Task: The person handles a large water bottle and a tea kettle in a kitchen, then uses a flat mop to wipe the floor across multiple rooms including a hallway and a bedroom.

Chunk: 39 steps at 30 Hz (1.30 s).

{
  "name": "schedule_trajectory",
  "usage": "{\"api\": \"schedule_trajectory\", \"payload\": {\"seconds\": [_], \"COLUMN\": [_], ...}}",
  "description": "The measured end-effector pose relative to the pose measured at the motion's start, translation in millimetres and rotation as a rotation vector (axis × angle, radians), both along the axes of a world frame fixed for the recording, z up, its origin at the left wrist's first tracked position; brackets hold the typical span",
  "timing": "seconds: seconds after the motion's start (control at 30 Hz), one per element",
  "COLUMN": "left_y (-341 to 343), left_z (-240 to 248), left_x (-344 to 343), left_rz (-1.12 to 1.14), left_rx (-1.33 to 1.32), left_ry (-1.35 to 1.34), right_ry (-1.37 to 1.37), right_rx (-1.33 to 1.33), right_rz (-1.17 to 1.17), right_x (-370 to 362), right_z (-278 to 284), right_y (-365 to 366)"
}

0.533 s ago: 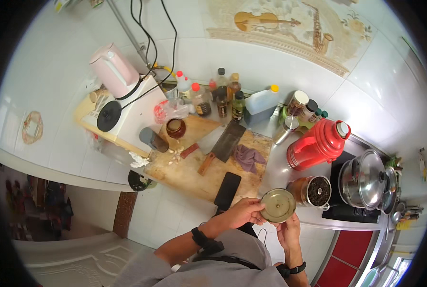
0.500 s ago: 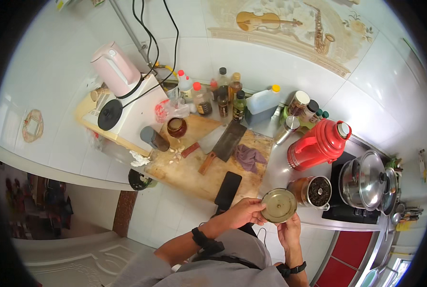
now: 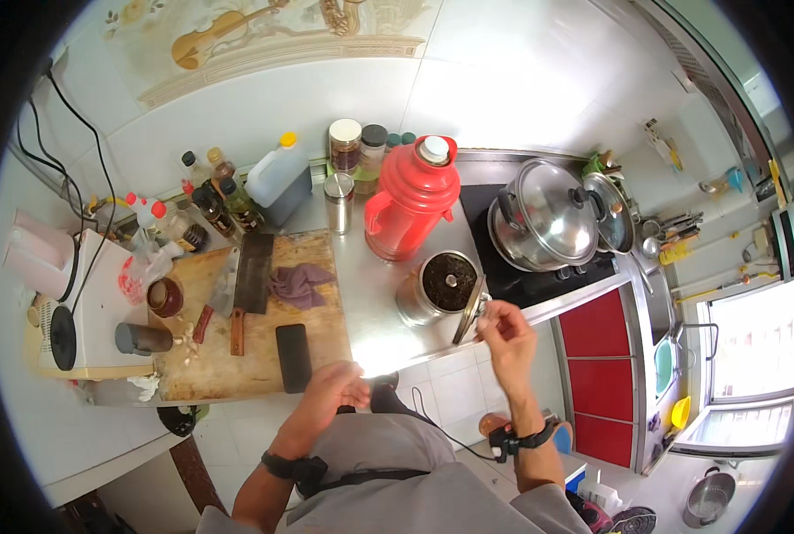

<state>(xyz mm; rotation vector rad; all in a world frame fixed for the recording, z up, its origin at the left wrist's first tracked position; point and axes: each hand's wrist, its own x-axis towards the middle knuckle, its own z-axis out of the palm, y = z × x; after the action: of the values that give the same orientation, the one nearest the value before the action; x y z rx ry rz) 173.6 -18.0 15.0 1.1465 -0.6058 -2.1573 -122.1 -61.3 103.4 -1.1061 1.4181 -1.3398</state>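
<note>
My right hand (image 3: 509, 343) pinches a round metal lid (image 3: 470, 310), seen nearly edge-on. The lid stands tilted against the right side of a steel pot (image 3: 417, 301). Dark, loose contents (image 3: 448, 280) fill this uncovered pot, and a small knob shows in their middle. Near the counter's front edge is my left hand (image 3: 333, 397), its fingers loosely bent and apart with nothing visible in them. A black phone (image 3: 293, 358) lies close to it on the wooden cutting board (image 3: 268, 369).
Behind the pot stands a red thermos (image 3: 412, 200). A lidded steel cooking pot (image 3: 548, 214) sits on the black stove (image 3: 477, 209). The board also bears a cleaver (image 3: 253, 276) and a purple cloth (image 3: 302, 285). Bottles (image 3: 212, 209) line the wall.
My view has swung to the right. My left hand has let go of the lid and moved left. The right hand has brought the lid, now tilted, to the pot's side.
</note>
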Motion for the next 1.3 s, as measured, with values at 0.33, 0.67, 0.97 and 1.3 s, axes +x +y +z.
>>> {"api": "schedule_trajectory", "payload": {"seconds": [0.33, 0.67, 0.97, 1.3], "left_y": [9.3, 21.6, 17.2, 13.1], "left_z": [-4.2, -17.7, -14.7, -14.1], "left_x": [18.5, 40.1, 45.7, 48.5], "left_rz": [0.091, 0.168, 0.142, 0.147], "left_rx": [0.009, 0.053, 0.051, 0.065], "left_ry": [-0.118, -0.129, -0.119, -0.119], "right_ry": [0.915, 0.982, 0.959, 0.987], "right_rx": [-0.115, -0.050, -0.092, -0.150], "right_rz": [0.119, 0.181, 0.172, 0.231], "right_x": [-9.9, 4.6, 5.3, -0.6], "right_z": [-8.7, -25.7, -35.6, -45.0], "right_y": [-67.1, -76.7, -79.8, -82.3]}}
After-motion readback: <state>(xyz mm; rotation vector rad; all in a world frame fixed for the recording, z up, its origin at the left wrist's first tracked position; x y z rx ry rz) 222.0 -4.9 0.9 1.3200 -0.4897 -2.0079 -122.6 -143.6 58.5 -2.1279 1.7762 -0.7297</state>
